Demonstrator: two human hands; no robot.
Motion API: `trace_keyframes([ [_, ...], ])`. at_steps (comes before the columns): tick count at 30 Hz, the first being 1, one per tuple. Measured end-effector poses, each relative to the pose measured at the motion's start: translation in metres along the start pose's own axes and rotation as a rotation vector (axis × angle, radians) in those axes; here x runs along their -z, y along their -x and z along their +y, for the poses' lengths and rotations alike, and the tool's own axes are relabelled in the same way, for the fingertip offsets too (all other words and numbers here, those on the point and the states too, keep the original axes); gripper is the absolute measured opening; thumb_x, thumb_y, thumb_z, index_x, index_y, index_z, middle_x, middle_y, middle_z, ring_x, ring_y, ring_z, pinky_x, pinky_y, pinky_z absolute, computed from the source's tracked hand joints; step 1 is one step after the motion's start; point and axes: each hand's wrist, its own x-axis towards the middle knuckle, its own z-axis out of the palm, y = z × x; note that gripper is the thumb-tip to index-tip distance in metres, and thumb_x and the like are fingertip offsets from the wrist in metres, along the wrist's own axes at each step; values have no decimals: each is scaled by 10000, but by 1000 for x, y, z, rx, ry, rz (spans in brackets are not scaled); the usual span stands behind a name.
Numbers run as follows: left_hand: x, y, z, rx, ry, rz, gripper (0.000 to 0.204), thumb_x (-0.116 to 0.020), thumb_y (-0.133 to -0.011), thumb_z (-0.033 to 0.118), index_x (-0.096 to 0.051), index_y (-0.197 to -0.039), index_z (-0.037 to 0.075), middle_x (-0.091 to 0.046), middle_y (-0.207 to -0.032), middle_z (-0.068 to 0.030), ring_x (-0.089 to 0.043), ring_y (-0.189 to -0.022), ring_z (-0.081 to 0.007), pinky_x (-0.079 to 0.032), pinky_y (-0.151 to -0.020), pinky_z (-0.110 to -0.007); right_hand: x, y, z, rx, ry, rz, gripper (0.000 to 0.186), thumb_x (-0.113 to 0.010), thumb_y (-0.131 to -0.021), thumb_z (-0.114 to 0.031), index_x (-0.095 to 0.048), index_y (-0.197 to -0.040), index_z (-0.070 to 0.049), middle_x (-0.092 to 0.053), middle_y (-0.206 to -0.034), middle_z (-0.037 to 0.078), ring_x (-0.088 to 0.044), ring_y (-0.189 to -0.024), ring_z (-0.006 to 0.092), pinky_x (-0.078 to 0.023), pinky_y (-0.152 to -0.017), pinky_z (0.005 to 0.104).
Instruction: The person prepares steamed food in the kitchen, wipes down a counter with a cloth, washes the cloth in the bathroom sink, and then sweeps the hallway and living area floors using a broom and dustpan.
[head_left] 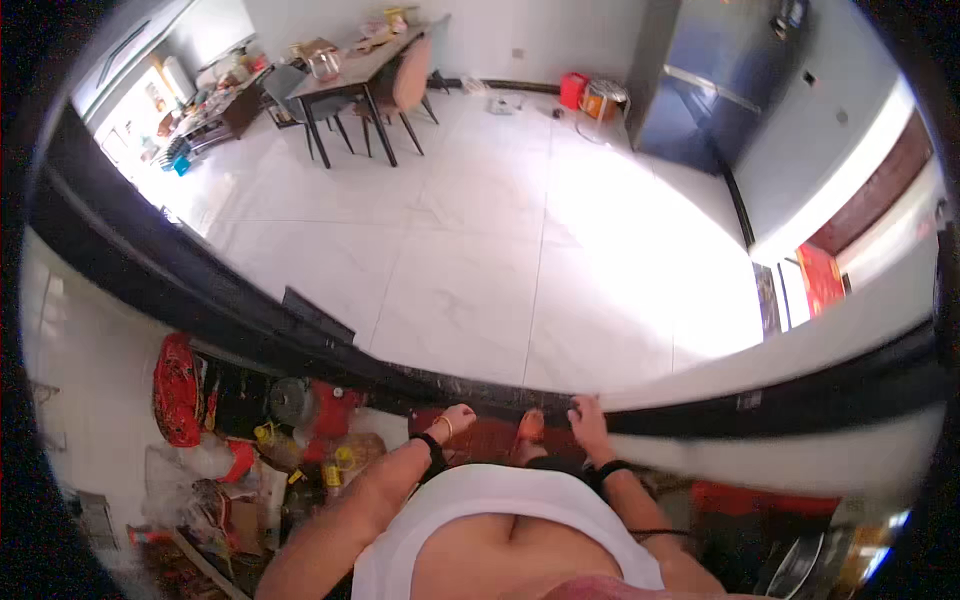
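My left hand [458, 420] hangs at the doorway, its fingers curled loosely together with nothing seen in them. A thin yellowish bracelet and a black band circle that wrist. To the right, my right hand [588, 424] hangs with its fingers slightly apart and holds nothing visible; a black band is on its wrist too. Between the hands one foot in an orange shoe [531, 428] is at the dark door sill [480, 388]. Beneath my hands lies a dark red mat [484, 440].
Beyond the sill stretches a pale tiled floor [460, 240]. A dining table [362, 70] with chairs stands far left; a dark fridge [705, 90] and a red bucket [573, 90] are far right. Bottles and a red bag [177, 390] crowd the near left.
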Motion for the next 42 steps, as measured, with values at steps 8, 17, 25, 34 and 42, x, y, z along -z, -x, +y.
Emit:
trace_keyframes([
  [8, 90, -124, 108, -14, -91, 277, 191, -524, -714, 214, -602, -757, 45, -594, -760, -182, -559, -726, -356, -463, -666, -406, 4, -167, -60, 344, -56, -300, 236, -553, -746, -106, -523, -972, -41, -520, -933, 134, -551, -803, 254, -450, -701, 336],
  [17, 172, -247, -6, 102, -906, 73, 153, -494, -746, 82, -632, -781, 25, -597, -788, -187, -593, -705, -272, -483, -609, -376, 57, -382, -51, 444, 209, -36, 209, -523, -761, -126, -554, -951, -45, -536, -941, 149, -493, -908, 305, -413, -788, 375],
  [25, 307, -351, -67, 405, -799, 52, 203, -498, -776, 172, -636, -872, 58, -597, -961, -133, -583, -870, -264, -473, -716, -396, 84, -499, 19, 32, 214, 115, 157, -580, -724, -97, -598, -873, -49, -563, -883, 136, -550, -822, 248, -458, -712, 338],
  [34, 526, -372, 20, 487, 345, 758, 293, -478, -788, 246, -562, -975, 37, -592, -943, -141, -554, -876, -305, -431, -776, -374, -67, -764, -208, 373, 103, -154, 166, -521, -721, -38, -584, -875, -28, -558, -882, 148, -529, -861, 286, -425, -771, 356],
  [42, 436, -239, -184, 1013, 397, 1015, 230, -477, -721, 179, -597, -800, -2, -587, -787, -181, -587, -766, -308, -468, -658, -383, -305, -867, -475, 874, -25, -782, 171, -491, -784, -139, -572, -913, -63, -547, -923, 142, -518, -864, 305, -424, -753, 370],
])
